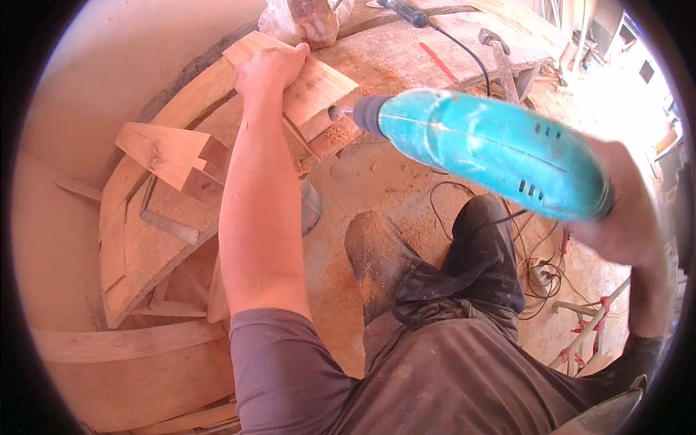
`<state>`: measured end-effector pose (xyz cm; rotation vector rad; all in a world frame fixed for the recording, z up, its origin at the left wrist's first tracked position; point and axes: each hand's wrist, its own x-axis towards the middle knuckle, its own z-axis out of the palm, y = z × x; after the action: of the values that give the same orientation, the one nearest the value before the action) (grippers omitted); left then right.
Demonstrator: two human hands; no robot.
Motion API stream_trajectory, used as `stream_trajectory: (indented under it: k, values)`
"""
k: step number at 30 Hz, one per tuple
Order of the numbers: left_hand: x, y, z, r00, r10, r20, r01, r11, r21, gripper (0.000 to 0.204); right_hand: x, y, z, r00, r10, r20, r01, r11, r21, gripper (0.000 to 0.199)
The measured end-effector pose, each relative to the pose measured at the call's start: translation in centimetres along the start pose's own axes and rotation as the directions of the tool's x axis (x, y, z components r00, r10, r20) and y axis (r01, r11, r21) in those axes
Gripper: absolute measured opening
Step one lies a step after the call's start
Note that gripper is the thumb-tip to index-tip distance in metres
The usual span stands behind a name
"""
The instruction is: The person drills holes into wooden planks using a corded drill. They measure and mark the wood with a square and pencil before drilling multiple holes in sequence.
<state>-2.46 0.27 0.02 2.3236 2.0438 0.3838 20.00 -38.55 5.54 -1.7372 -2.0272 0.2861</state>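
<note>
On the bench, near its edge, a wooden block lies slantwise under the left hand. That hand is closed over the block's far part, thumb on the upper face; the other fingers are mostly out of sight. At the block's near end, the bit of a turquoise drill meets a dark opening. The right hand, blurred, holds the drill at its rear; most of its fingers are hidden, so I cannot tell how tightly they close. Shavings lie just beneath the opening. Farther left stands a notched block. Beyond the drill are a red strip, a hammer and a corded tool. Down on the floor, cord lies in loops beside the person's dusty knees.
</note>
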Motion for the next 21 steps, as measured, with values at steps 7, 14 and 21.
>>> stream_trajectory:
  k: [7, 14, 21]
  values:
    - [0.7, 2.9, 0.9, 0.995, 0.07, 0.065, -0.063, 0.992, -0.11, 0.071, -6.9, -0.3, 13.1, 0.875, 0.448, -0.185, -0.263, 0.76, 0.595, 0.04]
    - [3.3, 1.6, 2.6, 0.999, 0.024, 0.035, -0.019, 0.992, -0.128, 0.076, -8.2, 1.6, 24.3, 0.76, 0.593, 0.266, -0.447, 0.18, 0.876, 0.035]
    - [0.9, 2.7, 1.0, 0.996, -0.035, 0.081, 0.049, 0.982, -0.185, 0.075, -6.9, -1.1, 26.8, 0.878, 0.456, -0.144, -0.193, 0.614, 0.765, 0.01]
